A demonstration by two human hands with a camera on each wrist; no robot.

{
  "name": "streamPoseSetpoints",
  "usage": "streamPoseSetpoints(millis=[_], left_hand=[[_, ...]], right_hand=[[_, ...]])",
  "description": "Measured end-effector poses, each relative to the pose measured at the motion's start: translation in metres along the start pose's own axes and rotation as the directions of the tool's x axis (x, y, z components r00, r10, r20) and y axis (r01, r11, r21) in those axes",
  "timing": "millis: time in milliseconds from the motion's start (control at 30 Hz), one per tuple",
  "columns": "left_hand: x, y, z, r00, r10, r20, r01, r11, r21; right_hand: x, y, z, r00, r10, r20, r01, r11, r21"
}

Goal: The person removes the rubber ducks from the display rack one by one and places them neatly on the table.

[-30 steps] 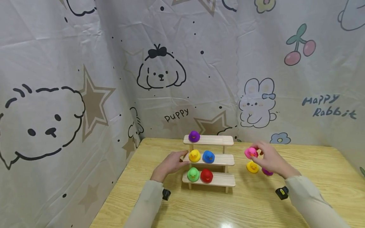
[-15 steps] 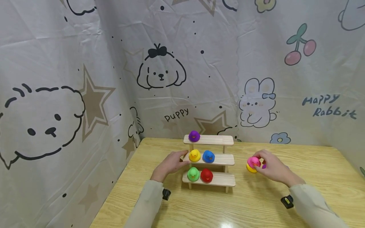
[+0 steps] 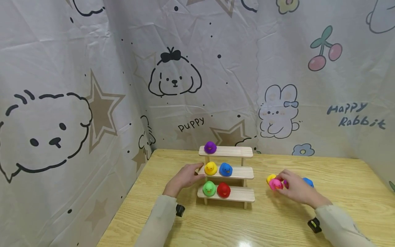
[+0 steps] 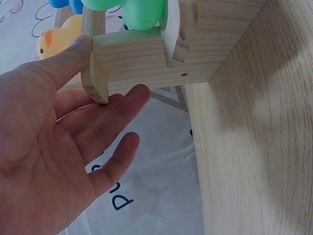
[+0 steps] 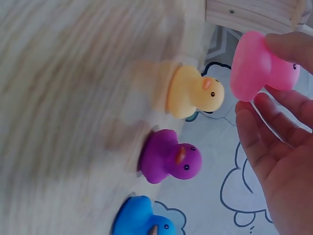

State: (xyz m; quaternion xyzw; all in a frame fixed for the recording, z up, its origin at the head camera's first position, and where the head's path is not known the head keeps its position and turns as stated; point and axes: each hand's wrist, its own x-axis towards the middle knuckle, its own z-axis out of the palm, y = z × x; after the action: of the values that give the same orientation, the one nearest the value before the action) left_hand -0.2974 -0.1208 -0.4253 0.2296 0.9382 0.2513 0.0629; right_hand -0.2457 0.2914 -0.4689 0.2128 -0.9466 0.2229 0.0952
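Left grip (image 3: 186, 175): I pinch the left end of the middle board (image 3: 243, 173) of the wooden stand (image 3: 243, 195), thumb on one side and fingers on the other, I think for steadying it, because the stand looks light
Right grip (image 3: 297, 188): closed around the pink duck (image 5: 252, 68), with the thumb on one flank and the fingers on the other
Pink duck: it is in the air, to the right of the stand and near the loose yellow duck (image 5: 195, 93); its head is up and its base seems free of my fingers, which probably keeps the duck level
Surface (image 3: 240, 228): it carries the loose yellow duck, the loose purple duck (image 5: 168, 156) and the loose blue duck (image 5: 142, 220), all upright with gaps between, so fingers could perhaps go around each one
Top board (image 3: 236, 151): one purple duck (image 3: 210, 148) sits toward the left end
Middle row: the yellow one (image 3: 211, 168) is just beside my left fingers, the blue one (image 3: 226, 169) is to its right
Bottom row: green duck (image 3: 209, 188) at left, red duck (image 3: 223, 190) beside it
Steps: each board stands lower and nearer to me than the one behind, I suppose so that every row can be seen
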Motion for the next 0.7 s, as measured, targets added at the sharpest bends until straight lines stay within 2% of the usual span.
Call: streamPoseSetpoints(millis=[333,700], left_hand=[[0.000,-0.001,0.001,1.000,0.000,0.001,0.000,1.000,0.001],[0.000,0.000,0.000,1.000,0.002,0.000,-0.002,1.000,0.003]], right_hand=[[-0.001,0.005,0.011,0.995,0.050,0.084,-0.050,0.999,-0.005],[-0.004,0.005,0.013,0.995,0.002,0.099,0.002,0.999,-0.038]])
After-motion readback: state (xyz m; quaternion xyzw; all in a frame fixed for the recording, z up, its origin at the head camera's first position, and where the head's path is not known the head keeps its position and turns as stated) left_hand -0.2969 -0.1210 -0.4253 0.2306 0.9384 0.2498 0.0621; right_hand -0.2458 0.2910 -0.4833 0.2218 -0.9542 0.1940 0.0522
